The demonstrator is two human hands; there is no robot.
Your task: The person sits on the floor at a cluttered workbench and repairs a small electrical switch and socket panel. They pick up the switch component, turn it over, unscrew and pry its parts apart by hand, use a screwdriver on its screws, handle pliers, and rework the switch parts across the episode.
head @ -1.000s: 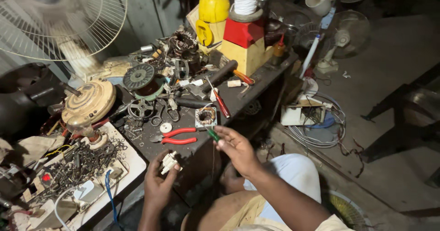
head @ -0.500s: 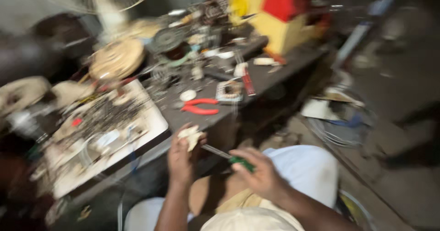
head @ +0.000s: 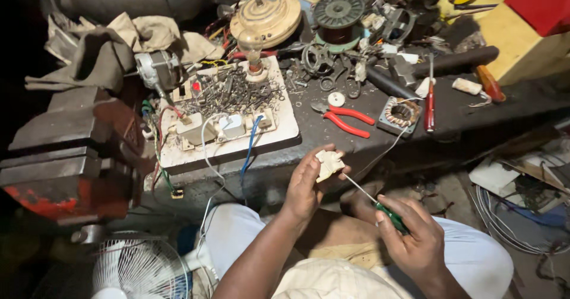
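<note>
The left hand (head: pixel 306 186) pinches a small cream plastic part (head: pixel 328 164) at its fingertips. Below and to its right, the right hand (head: pixel 412 239) grips a green-handled screwdriver (head: pixel 374 201), whose tip touches that part.

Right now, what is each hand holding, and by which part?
Left hand pinches a small cream plastic part by its edge; right hand grips a screwdriver by its green handle.

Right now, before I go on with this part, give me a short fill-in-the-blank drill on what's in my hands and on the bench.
1. The left hand holds a small cream-coloured part, and the right hand holds a screwdriver with a ____ handle.
2. The screwdriver's tip points at the ____ part.
3. The pliers on the bench have ____ handles.
4. The white board carries a heap of loose ____.

Missing words: green; cream-coloured; red; screws
</note>
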